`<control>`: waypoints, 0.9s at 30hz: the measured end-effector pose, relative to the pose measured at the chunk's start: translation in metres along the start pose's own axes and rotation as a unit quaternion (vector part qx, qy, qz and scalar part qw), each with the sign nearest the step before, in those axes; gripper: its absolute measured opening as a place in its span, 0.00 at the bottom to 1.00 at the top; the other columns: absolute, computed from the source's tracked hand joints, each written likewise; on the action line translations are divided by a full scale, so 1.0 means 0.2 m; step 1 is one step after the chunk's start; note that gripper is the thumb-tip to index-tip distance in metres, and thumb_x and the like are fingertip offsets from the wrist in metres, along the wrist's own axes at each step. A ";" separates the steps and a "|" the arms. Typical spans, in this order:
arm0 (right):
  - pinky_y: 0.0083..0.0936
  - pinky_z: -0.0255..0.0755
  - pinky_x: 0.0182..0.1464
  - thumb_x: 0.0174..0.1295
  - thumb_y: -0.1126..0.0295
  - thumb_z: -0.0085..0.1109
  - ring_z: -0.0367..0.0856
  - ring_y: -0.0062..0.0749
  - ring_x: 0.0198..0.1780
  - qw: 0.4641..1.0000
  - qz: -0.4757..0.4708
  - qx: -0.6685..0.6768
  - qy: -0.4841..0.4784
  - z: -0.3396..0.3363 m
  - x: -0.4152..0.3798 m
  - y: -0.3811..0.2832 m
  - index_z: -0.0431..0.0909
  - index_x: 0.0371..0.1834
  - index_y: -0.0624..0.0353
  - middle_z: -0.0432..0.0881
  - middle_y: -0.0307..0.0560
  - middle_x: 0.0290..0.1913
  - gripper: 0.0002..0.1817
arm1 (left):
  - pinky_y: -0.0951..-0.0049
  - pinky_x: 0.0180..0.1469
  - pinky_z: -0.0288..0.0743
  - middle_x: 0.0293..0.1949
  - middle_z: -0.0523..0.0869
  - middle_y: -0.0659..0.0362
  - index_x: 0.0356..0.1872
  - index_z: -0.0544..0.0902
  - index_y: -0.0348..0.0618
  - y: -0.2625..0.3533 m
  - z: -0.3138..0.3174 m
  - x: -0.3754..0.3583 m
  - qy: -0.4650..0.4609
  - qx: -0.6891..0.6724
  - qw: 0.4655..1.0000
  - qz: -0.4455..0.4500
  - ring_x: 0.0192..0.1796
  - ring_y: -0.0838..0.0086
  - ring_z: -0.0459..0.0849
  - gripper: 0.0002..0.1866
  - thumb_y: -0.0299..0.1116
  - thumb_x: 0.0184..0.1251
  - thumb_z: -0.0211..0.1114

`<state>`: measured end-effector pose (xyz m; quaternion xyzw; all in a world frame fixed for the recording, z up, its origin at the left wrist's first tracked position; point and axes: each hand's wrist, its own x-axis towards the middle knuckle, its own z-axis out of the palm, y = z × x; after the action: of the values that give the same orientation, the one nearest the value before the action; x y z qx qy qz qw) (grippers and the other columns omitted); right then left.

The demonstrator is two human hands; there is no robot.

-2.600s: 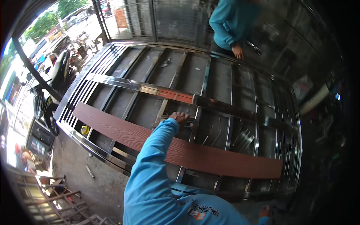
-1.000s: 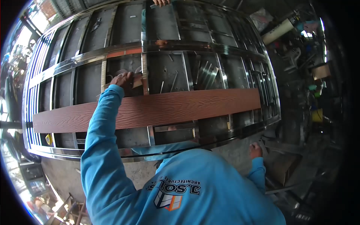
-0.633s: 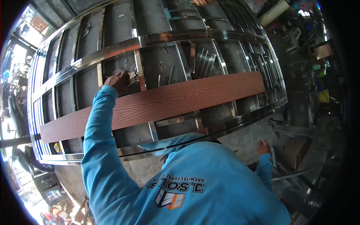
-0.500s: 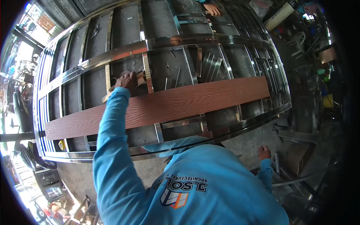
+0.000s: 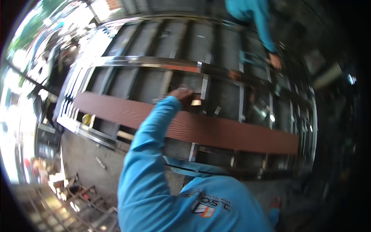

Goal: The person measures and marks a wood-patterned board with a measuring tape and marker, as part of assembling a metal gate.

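My left hand (image 5: 181, 95) reaches past a long reddish-brown wood-grain plank (image 5: 228, 133), over an opening in a shiny metal frame (image 5: 152, 60). Its fingers are curled closed on something dark that blur hides. A small pale block (image 5: 196, 102) shows just below the fingers. The plank lies across the frame's bars, under my left forearm. Low on the right, my right hand (image 5: 276, 203) hangs beside my body, away from the frame; it is dark and smeared, so its fingers cannot be read.
Across the frame, a co-worker's hand (image 5: 275, 61) in a blue sleeve (image 5: 262, 31) is at the bars. A yellow tape measure (image 5: 86, 119) is near the plank's left end. Loose metal pieces (image 5: 262, 112) lie within the frame. A slatted rack (image 5: 62, 207) stands at lower left.
The view has swung and blurred, so the frame and plank appear tilted and shifted right. More of the co-worker's arm shows. My left hand stays over the frame, still closed.
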<state>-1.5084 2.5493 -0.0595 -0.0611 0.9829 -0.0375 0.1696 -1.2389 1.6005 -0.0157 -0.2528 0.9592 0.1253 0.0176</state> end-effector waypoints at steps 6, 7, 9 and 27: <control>0.45 0.78 0.52 0.69 0.54 0.57 0.84 0.49 0.48 0.996 0.014 0.072 -0.060 -0.11 0.25 -0.35 0.80 0.56 0.61 0.85 0.59 0.51 0.22 | 0.51 0.56 0.72 0.59 0.81 0.51 0.59 0.76 0.54 0.06 0.24 0.08 0.034 0.069 0.993 -0.094 0.60 0.56 0.82 0.18 0.44 0.75 0.50; 0.45 0.79 0.51 0.70 0.55 0.58 0.84 0.48 0.48 0.994 0.015 0.078 -0.074 -0.13 0.27 -0.42 0.79 0.57 0.60 0.84 0.58 0.52 0.22 | 0.55 0.51 0.77 0.53 0.85 0.52 0.56 0.77 0.54 0.07 0.30 0.09 0.089 0.094 0.988 -0.087 0.53 0.57 0.87 0.15 0.41 0.74 0.50; 0.45 0.80 0.50 0.71 0.56 0.59 0.84 0.44 0.48 0.991 0.016 0.087 -0.101 -0.16 0.30 -0.55 0.79 0.59 0.58 0.84 0.55 0.52 0.21 | 0.60 0.44 0.80 0.42 0.88 0.53 0.47 0.79 0.52 0.08 0.23 0.08 0.116 0.089 0.986 -0.077 0.48 0.59 0.89 0.11 0.40 0.71 0.53; 0.41 0.78 0.52 0.72 0.56 0.58 0.82 0.47 0.47 1.000 -0.004 0.021 -0.017 -0.16 0.05 -0.85 0.85 0.46 0.56 0.88 0.52 0.44 0.16 | 0.53 0.68 0.71 0.60 0.80 0.52 0.69 0.68 0.64 -0.01 0.22 0.14 -0.102 0.019 0.992 -0.077 0.66 0.55 0.78 0.21 0.44 0.78 0.41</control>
<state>-1.5107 2.3819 -0.0164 -0.0623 0.9786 -0.0579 0.1874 -1.2641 1.5965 -0.0615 -0.3111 0.9324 0.1302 0.1301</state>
